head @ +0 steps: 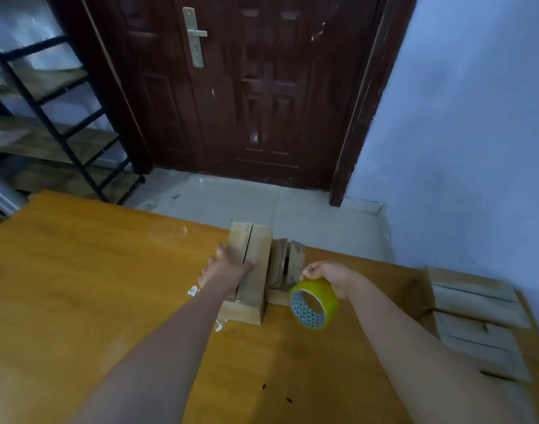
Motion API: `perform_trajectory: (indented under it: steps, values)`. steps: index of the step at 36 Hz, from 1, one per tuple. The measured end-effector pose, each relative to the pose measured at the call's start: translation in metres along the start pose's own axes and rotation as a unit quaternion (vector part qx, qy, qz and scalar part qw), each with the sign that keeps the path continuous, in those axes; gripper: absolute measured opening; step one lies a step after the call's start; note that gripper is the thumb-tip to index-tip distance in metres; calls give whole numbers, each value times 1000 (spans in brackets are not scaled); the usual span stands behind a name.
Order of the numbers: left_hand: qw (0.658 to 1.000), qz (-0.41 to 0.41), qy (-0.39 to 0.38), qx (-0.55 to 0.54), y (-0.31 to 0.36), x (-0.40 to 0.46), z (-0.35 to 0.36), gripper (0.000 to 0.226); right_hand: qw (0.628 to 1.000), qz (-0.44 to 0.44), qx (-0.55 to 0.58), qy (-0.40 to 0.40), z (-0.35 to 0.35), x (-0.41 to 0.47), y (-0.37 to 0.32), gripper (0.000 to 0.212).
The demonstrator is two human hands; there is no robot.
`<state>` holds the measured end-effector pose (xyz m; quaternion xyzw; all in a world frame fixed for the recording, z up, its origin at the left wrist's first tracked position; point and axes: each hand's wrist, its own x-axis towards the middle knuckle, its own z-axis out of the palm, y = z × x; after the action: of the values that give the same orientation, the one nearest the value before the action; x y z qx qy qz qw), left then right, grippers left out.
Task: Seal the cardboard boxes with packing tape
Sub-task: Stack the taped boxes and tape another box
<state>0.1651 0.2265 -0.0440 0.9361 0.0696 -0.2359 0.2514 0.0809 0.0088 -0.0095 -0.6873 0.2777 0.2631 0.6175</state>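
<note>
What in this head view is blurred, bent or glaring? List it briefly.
Head view: dim, bluish light; soft overall. The left hand on the cardboard box is motion-smeared, while the tape roll in the right hand is sharper. Wide-angle bending tilts the door and shelf rack. Small glare spots sit on the door panels; the table shows faint sheen.

There is one camera, worn on the person's head. It looks forward and down over the counter (78, 270), close to it. Both arms reach out from the bottom edge. Past the counter's far edge it sees the floor (247, 200), a door (247, 87) and a wall (461, 133).
</note>
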Motion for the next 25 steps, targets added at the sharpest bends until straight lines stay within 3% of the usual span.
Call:
perform_trajectory:
  steps: [3,9,25]
  values:
    - [997,11,-34,-76,-3,3,7,97,1000,18,-15,-18,2,4,0,21]
    - [994,44,-39,-94,-8,-6,3,92,998,29,-26,-39,6,-8,15,21]
    - [994,87,-48,-51,-35,-160,90,94,993,44,-98,-39,-24,-130,142,26]
